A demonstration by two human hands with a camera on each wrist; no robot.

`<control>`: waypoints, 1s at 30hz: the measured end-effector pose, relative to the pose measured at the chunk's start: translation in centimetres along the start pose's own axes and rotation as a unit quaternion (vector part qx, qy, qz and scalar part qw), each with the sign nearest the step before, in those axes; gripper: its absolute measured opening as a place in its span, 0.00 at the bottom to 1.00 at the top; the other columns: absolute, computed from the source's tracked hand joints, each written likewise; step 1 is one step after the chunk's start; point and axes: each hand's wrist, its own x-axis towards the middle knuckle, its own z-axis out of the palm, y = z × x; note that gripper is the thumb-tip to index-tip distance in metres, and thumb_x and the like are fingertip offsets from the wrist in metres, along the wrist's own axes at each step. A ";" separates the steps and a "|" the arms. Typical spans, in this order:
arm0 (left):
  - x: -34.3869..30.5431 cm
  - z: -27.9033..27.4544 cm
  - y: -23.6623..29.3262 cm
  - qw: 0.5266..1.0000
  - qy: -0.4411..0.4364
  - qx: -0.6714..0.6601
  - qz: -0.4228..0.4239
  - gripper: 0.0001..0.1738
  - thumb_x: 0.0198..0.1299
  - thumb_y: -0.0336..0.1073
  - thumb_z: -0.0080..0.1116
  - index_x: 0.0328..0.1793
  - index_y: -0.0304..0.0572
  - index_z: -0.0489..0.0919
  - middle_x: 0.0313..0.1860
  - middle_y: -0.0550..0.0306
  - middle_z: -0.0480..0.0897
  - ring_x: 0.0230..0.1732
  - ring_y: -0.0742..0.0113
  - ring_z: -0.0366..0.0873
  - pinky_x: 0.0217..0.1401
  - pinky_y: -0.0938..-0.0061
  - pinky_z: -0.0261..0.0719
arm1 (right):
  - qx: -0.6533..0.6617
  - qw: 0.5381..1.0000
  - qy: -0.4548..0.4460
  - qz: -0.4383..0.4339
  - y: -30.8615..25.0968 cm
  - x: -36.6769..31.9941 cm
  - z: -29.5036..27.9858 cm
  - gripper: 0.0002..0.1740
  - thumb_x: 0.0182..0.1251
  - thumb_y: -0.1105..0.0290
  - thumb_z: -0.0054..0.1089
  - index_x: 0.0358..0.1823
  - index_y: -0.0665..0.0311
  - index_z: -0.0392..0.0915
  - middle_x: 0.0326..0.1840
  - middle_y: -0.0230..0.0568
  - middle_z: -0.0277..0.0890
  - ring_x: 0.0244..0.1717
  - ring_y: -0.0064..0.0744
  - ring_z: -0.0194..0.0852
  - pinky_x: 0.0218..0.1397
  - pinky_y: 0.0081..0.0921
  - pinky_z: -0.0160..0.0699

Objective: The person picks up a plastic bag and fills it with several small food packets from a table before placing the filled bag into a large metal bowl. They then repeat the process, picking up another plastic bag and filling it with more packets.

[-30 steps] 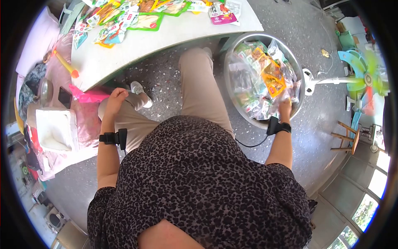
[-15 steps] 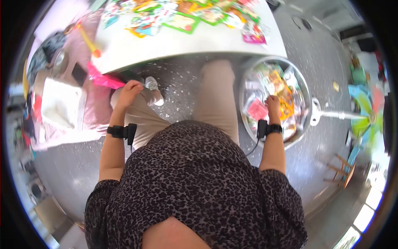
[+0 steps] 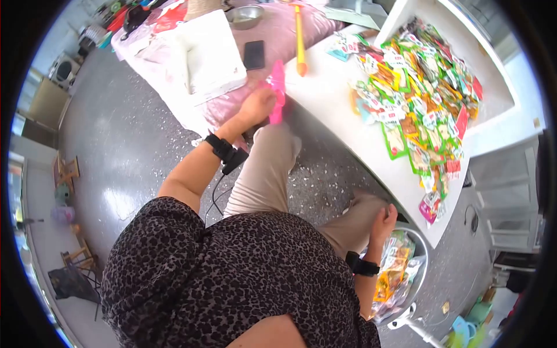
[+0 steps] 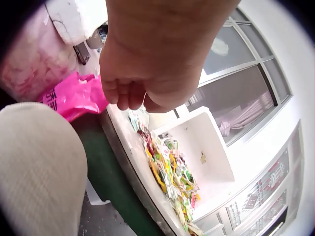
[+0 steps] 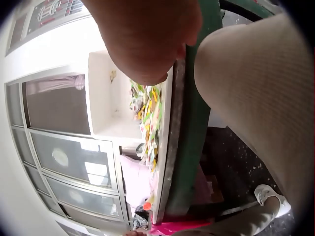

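My left hand (image 3: pixel 258 106) hangs loosely curled beside the pink bag (image 3: pixel 277 93) at the table corner. In the left wrist view, that hand (image 4: pixel 147 73) overlaps the edge of the bag (image 4: pixel 78 97), and nothing shows between its fingers. My right hand (image 3: pixel 382 225), also loosely curled, is between the table edge and the metal basin (image 3: pixel 425 261) of packets (image 3: pixel 394 272). No item is visible in the right hand (image 5: pixel 152 54) in the right wrist view, though its palm side is mostly hidden. Many colourful packets (image 3: pixel 420 113) lie spread on the white table (image 3: pixel 331 104).
Behind the table packets stands a white bin (image 3: pixel 493 87). On the pink cloth at the left are a white foam box (image 3: pixel 214 52), a dark phone (image 3: pixel 254 55) and a metal bowl (image 3: pixel 245 17). A yellow stick (image 3: pixel 300 40) lies near the table corner.
The head view has swung toward the left side and table. My right hand has come up out of the basin to the table edge; my left hand is nearer the pink bag.
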 end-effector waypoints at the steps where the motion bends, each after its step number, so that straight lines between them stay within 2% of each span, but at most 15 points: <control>1: 0.6 -0.8 -1.5 0.996 0.080 0.018 0.039 0.10 0.47 0.34 0.49 0.35 0.39 0.74 0.33 0.46 0.74 0.40 0.50 0.70 0.45 0.64 0.67 | -0.024 0.999 -0.001 -0.040 -0.5 -0.1 0.7 0.15 0.52 0.72 0.49 0.41 0.72 0.67 0.43 0.53 0.67 0.46 0.48 0.65 0.48 0.36 0.63; 3: 2.0 -3.8 -4.3 0.982 0.137 0.120 0.043 0.11 0.46 0.33 0.49 0.37 0.39 0.73 0.37 0.45 0.74 0.43 0.50 0.68 0.48 0.63 0.66 | -0.083 0.991 -0.005 -0.105 -0.8 -0.3 1.6 0.16 0.50 0.72 0.49 0.41 0.70 0.66 0.45 0.53 0.66 0.47 0.51 0.63 0.49 0.40 0.62; 4: 2.8 -4.7 -6.6 0.962 0.196 0.178 0.065 0.13 0.45 0.33 0.50 0.39 0.39 0.73 0.40 0.45 0.73 0.45 0.49 0.68 0.49 0.63 0.65 | -0.098 0.990 -0.005 -0.104 -1.0 -0.3 1.7 0.16 0.49 0.72 0.50 0.41 0.69 0.67 0.45 0.52 0.67 0.48 0.50 0.63 0.48 0.40 0.62; 5: 3.4 -6.1 -8.3 0.949 0.217 0.223 0.051 0.14 0.43 0.34 0.51 0.39 0.38 0.73 0.40 0.46 0.74 0.45 0.49 0.68 0.49 0.64 0.66 | -0.114 0.988 -0.005 -0.103 -1.3 -0.3 1.8 0.16 0.49 0.71 0.50 0.41 0.68 0.67 0.45 0.52 0.67 0.48 0.50 0.63 0.48 0.40 0.61; 7: 4.0 -8.3 -11.0 0.925 0.211 0.310 -0.054 0.22 0.43 0.39 0.51 0.47 0.42 0.70 0.44 0.48 0.72 0.50 0.53 0.65 0.52 0.64 0.64 | -0.140 0.985 -0.009 -0.101 -1.5 -0.3 1.9 0.16 0.48 0.71 0.50 0.40 0.67 0.67 0.45 0.50 0.67 0.49 0.48 0.63 0.48 0.40 0.61; 8: 3.9 -9.3 -11.5 0.914 0.178 0.336 -0.142 0.24 0.45 0.40 0.48 0.51 0.45 0.68 0.47 0.49 0.70 0.53 0.54 0.63 0.54 0.64 0.62 | -0.148 0.984 -0.013 -0.101 -1.4 -0.3 2.0 0.16 0.47 0.70 0.50 0.40 0.67 0.67 0.45 0.49 0.67 0.49 0.48 0.63 0.48 0.41 0.61; 10: 3.9 -10.8 -14.2 0.902 0.135 0.363 -0.193 0.25 0.47 0.41 0.45 0.53 0.46 0.66 0.49 0.48 0.70 0.54 0.54 0.64 0.54 0.63 0.62 | -0.166 0.980 -0.014 -0.106 -1.2 -0.1 2.1 0.16 0.46 0.70 0.51 0.40 0.66 0.68 0.44 0.47 0.68 0.50 0.47 0.63 0.48 0.41 0.61; 13: 4.6 -11.5 -17.1 0.909 0.023 0.301 -0.289 0.25 0.48 0.42 0.42 0.55 0.47 0.65 0.51 0.47 0.70 0.54 0.53 0.65 0.54 0.61 0.62 | -0.180 0.977 -0.012 -0.115 -0.6 -0.1 2.2 0.16 0.46 0.70 0.51 0.39 0.65 0.68 0.43 0.45 0.69 0.50 0.46 0.63 0.48 0.41 0.60; 15: 4.3 -11.4 -16.7 0.904 0.000 0.304 -0.300 0.25 0.48 0.43 0.42 0.56 0.49 0.65 0.51 0.48 0.70 0.53 0.54 0.66 0.54 0.60 0.62 | -0.175 0.978 -0.010 -0.117 -0.4 -0.3 2.1 0.15 0.46 0.70 0.51 0.38 0.65 0.69 0.42 0.45 0.69 0.50 0.46 0.63 0.49 0.41 0.60; 19: 4.3 -12.0 -14.6 0.882 -0.020 0.336 -0.329 0.24 0.50 0.44 0.41 0.56 0.50 0.65 0.51 0.51 0.70 0.54 0.56 0.65 0.54 0.60 0.62 | -0.185 0.970 0.014 -0.154 -2.0 0.0 1.9 0.13 0.43 0.75 0.52 0.34 0.69 0.69 0.37 0.50 0.70 0.43 0.51 0.66 0.46 0.40 0.65; 22: 4.9 -12.3 -14.1 0.872 0.090 0.404 -0.259 0.23 0.52 0.44 0.40 0.56 0.51 0.65 0.50 0.54 0.71 0.56 0.57 0.63 0.55 0.61 0.60 | -0.185 0.972 0.005 -0.148 -1.6 -0.1 2.0 0.12 0.43 0.74 0.51 0.33 0.68 0.69 0.37 0.48 0.70 0.44 0.49 0.65 0.47 0.40 0.64; 23: 5.1 -12.2 -14.7 0.883 0.093 0.400 -0.228 0.22 0.53 0.44 0.38 0.55 0.51 0.66 0.49 0.55 0.71 0.57 0.57 0.61 0.56 0.61 0.59 | -0.181 0.974 -0.005 -0.138 -1.2 -0.2 2.0 0.12 0.44 0.73 0.50 0.34 0.67 0.69 0.39 0.46 0.70 0.46 0.48 0.65 0.48 0.40 0.62; 30: 6.5 -11.7 -17.9 0.905 -0.029 0.303 -0.298 0.24 0.51 0.43 0.39 0.57 0.49 0.64 0.54 0.50 0.68 0.57 0.52 0.62 0.56 0.62 0.60 | -0.177 0.977 -0.025 -0.119 -1.1 0.0 2.1 0.12 0.45 0.72 0.49 0.34 0.65 0.69 0.39 0.45 0.70 0.47 0.47 0.64 0.48 0.41 0.61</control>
